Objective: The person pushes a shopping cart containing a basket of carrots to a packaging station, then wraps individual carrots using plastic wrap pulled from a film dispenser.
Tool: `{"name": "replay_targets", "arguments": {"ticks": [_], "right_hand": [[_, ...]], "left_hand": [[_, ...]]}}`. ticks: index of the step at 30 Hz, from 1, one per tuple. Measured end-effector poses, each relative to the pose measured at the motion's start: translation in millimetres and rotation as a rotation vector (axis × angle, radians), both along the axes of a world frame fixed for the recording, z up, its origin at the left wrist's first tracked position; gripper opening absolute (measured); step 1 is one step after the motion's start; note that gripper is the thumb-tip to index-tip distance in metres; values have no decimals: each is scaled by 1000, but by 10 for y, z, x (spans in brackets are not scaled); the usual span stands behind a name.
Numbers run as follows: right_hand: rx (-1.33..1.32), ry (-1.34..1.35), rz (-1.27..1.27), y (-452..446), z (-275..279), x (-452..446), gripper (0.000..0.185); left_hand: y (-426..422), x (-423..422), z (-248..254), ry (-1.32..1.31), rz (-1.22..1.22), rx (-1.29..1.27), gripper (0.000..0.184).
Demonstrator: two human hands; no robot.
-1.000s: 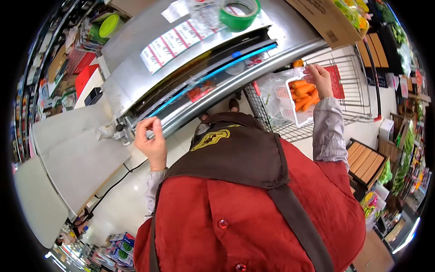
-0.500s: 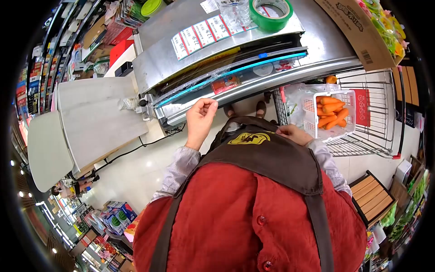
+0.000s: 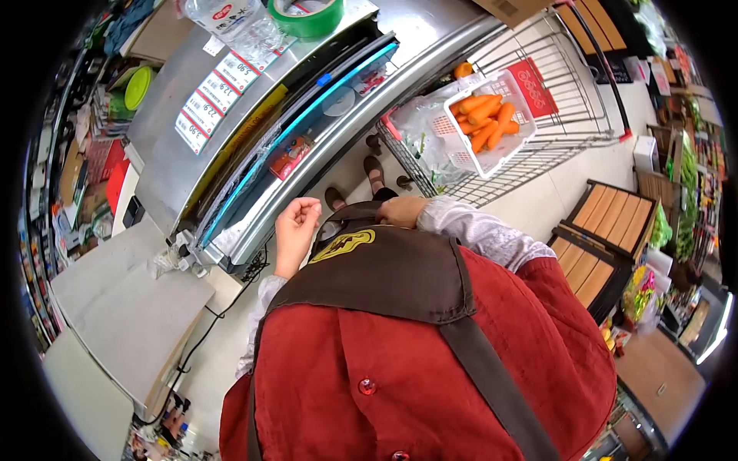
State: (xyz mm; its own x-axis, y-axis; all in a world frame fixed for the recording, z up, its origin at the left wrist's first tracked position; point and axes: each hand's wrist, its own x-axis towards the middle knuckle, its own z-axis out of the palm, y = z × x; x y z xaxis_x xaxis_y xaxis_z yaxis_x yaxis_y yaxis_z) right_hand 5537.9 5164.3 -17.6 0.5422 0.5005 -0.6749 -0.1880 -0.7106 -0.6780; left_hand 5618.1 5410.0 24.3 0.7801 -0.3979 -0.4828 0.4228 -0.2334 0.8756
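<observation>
My left hand (image 3: pixel 296 234) is raised in front of the counter edge, its fingers curled in toward the thumb. Nothing shows between them. My right hand (image 3: pixel 400 211) is at the upper edge of the dark brown apron (image 3: pixel 400 269), fingers bent against the cloth and partly hidden. A yellow emblem marks the apron, worn over a red garment (image 3: pixel 307 369). Close beyond my left hand is the open slot under the metal counter (image 3: pixel 165 131), holding flat folders or sheets with a blue edge (image 3: pixel 307 131).
A wire shopping cart (image 3: pixel 573 127) at the right carries a white basket (image 3: pixel 500 157) of carrots (image 3: pixel 480 115) and clear plastic bags. Green tape (image 3: pixel 311 21), a clear bottle (image 3: pixel 223 17) and price labels (image 3: pixel 207 107) lie on the counter. Wooden slatted crates (image 3: pixel 607 223) stand behind the cart.
The view has turned, so the counter and cart appear shifted left and tilted. My left hand stays raised with curled fingers; my right hand is still at the apron, closer to the left one.
</observation>
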Motion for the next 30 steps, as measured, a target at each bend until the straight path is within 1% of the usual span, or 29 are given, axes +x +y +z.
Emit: {"name": "replay_targets", "arguments": {"ticks": [1, 2, 4, 5, 6, 8, 10, 12, 13, 15, 16, 18, 20, 21, 22, 24, 26, 28, 29, 30], "right_hand": [[-23, 110, 16, 74, -61, -31, 34], [-28, 114, -2, 160, 3, -6, 34], [-270, 102, 76, 343, 316, 67, 34], [-317, 48, -45, 430, 399, 25, 34], [-321, 48, -60, 485, 348, -35, 34], [-367, -37, -143, 576, 163, -157, 32], [-353, -34, -142, 555, 34, -246, 32], [-250, -41, -189, 508, 109, -278, 36], [-252, -38, -203, 464, 141, -287, 36], [-142, -8, -332, 325, 257, -267, 39], [-7, 260, -450, 175, 304, -194, 41], [305, 332, -896, -125, 194, -326, 35], [424, 332, -1175, -562, 75, -425, 29], [395, 287, -1426, -845, -43, -526, 29], [368, 220, -1680, -1279, -80, -590, 29], [261, 170, -1909, -1924, -556, -737, 33], [115, 70, -2060, -2541, -1001, -877, 35], [-142, 7, -2108, -3112, -1404, -936, 44], [-135, 12, -2113, -3378, -1650, -958, 44], [-482, -72, -1983, -3607, -1854, -973, 51]], "left_hand": [[15, 19, -21, -13, -38, 3, 14], [19, 48, -38, -9, -55, -4, 14], [21, 93, -47, -36, -124, 24, 14], [20, 108, -62, -27, -140, 4, 14], [22, 118, -75, -29, -155, -1, 14], [23, 132, -79, -20, -196, 21, 14], [19, 143, -62, -14, -225, 47, 14], [17, 122, -53, -2, -252, 75, 14], [12, 124, -56, 7, -259, 78, 14], [-21, 135, -37, 32, -268, 91, 14], [-40, 137, -35, 33, -278, 95, 14], [-86, 151, -55, 8, -290, 108, 14], [-124, 140, -128, 10, -298, 117, 14], [-128, 114, -103, 40, -297, 140, 14], [-285, 174, 56, 52, -301, 160, 13], [-439, 150, -191, 36, -344, 183, 13], [-617, 122, -275, 74, -349, 213, 13], [-780, 89, -298, 99, -357, 265, 13], [-889, 61, -306, 127, -349, 283, 13], [-949, 41, -316, 136, -363, 333, 14]]}}
